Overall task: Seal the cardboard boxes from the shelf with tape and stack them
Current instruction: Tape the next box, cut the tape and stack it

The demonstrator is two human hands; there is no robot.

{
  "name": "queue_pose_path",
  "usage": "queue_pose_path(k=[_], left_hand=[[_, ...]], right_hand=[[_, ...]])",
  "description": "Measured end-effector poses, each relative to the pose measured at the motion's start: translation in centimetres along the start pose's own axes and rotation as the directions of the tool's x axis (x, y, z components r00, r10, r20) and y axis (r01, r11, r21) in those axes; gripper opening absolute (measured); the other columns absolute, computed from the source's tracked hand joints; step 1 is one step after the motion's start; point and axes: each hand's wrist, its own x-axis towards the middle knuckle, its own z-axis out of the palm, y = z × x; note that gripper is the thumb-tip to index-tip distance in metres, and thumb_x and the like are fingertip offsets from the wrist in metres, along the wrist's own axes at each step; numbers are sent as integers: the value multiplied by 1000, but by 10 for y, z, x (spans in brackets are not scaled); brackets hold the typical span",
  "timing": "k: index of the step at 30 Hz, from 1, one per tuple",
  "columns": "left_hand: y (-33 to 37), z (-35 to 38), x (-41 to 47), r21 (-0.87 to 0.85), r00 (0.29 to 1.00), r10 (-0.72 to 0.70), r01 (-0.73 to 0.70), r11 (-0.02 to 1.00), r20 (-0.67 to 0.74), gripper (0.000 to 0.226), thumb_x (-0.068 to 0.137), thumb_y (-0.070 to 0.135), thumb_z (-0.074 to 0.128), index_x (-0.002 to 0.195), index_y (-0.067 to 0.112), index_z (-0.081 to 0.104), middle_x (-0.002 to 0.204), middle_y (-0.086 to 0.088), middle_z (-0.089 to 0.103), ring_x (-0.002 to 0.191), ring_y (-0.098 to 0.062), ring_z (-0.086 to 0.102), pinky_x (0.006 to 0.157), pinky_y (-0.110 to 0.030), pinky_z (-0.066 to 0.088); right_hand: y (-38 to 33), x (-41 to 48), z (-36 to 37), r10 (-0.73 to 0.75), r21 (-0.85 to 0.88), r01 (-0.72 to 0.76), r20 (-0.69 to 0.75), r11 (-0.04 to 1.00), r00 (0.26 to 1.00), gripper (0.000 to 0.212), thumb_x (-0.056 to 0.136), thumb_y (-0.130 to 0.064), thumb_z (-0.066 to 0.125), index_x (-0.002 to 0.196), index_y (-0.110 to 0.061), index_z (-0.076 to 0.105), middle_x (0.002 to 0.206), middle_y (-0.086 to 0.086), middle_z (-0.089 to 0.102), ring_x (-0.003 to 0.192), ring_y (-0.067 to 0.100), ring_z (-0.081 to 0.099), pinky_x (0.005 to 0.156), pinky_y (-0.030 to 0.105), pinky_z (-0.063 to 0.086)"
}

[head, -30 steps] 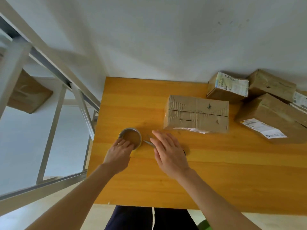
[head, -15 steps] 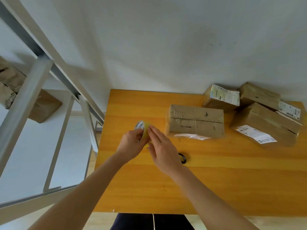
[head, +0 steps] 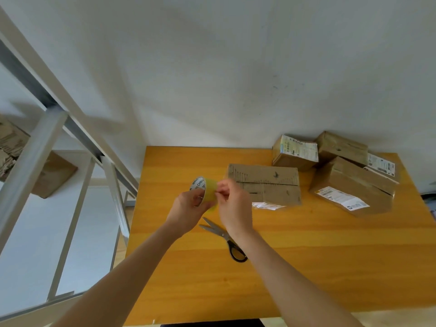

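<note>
Left hand (head: 188,207) grips the tape roll (head: 207,191), fingers curled round its rim. The roll is held on edge, clear of the table (head: 306,267).

Right hand (head: 233,208) meets the roll from the right, fingertips pinched against its yellow outer face. Blur hides whether a tape end is lifted.

Just beyond the grip and to its right, a cardboard box (head: 266,185) lies on the table, flap seam uppermost.

Directly beneath the grip, scissors (head: 223,234) lie on the table, blades toward the hands, black handles nearer the person.

Well right of the grip, further labelled boxes (head: 354,180) sit clustered, touching.

Left of the grip stands a metal shelf frame (head: 30,147) with a shelf box (head: 54,175) on it
</note>
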Motion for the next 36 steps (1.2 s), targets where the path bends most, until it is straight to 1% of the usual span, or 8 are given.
queue_pose_path(k=[7, 10, 13, 18, 24, 29, 32, 36], left_hand=[[0, -5, 3, 84, 999, 53, -54, 995, 10, 14, 86, 24, 70, 84, 11, 68, 61, -1, 59, 52, -13, 44, 53, -30, 34], [-1, -8, 4, 99, 996, 52, -59, 993, 69, 16, 87, 24, 69, 90, 8, 69, 74, -7, 67, 66, -24, 56, 61, -40, 43], [-4, -9, 3, 73, 992, 57, -65, 995, 110, 10, 86, 21, 70, 91, 12, 71, 76, 0, 68, 65, -13, 57, 63, -34, 45], [-2, -8, 3, -8, 975, 45, -45, 999, 216, 12, 86, 17, 70, 97, 14, 70, 86, 0, 73, 79, -16, 68, 73, -35, 52], [-7, -14, 8, 182, 952, 4, -63, 981, 307, 30, 90, 29, 64, 81, 0, 64, 62, -6, 41, 55, -14, 33, 55, -32, 27], [-16, -19, 10, 230, 952, 27, -101, 968, 303, 29, 90, 27, 63, 77, 1, 62, 61, -5, 45, 55, -14, 36, 56, -32, 29], [-17, -17, 9, 237, 949, 47, -126, 963, 310, 25, 92, 28, 61, 79, 6, 63, 64, -7, 50, 57, -14, 37, 57, -32, 29], [-11, -18, 7, 105, 949, 131, -167, 980, 287, 11, 95, 26, 58, 84, 24, 59, 65, 14, 52, 56, -3, 44, 54, -21, 33]], right_hand=[[-1, 16, -11, 167, 106, -196, 231, 975, 958, 16, 89, -13, 69, 101, -17, 58, 89, -8, 59, 84, 9, 59, 71, 14, 48], [1, 21, -17, 201, 138, -252, 306, 958, 931, 26, 83, -10, 75, 101, -18, 58, 89, -3, 64, 79, 9, 60, 67, 15, 48], [6, 23, -25, 214, 203, -299, 355, 933, 910, 28, 81, -5, 76, 101, -17, 60, 86, 1, 69, 74, 8, 63, 65, 17, 51], [10, 28, -37, 218, 206, -325, 417, 923, 883, 25, 85, -5, 72, 99, -15, 54, 86, 1, 70, 76, 8, 64, 65, 16, 52], [13, 30, -44, 278, 285, -463, 507, 839, 816, 33, 86, 2, 69, 93, -15, 41, 88, 6, 70, 81, 14, 66, 72, 24, 56], [17, 23, -38, 322, 346, -526, 500, 777, 804, 19, 89, 3, 62, 105, -5, 54, 90, 14, 70, 84, 22, 66, 87, 40, 55], [13, 25, -33, 317, 199, -466, 505, 862, 803, 19, 84, -17, 74, 100, -8, 69, 92, 13, 69, 83, 20, 64, 86, 39, 55], [10, 33, -31, 314, 179, -429, 450, 886, 836, 3, 84, -14, 75, 86, -13, 73, 94, 14, 72, 82, 20, 65, 79, 37, 58]])
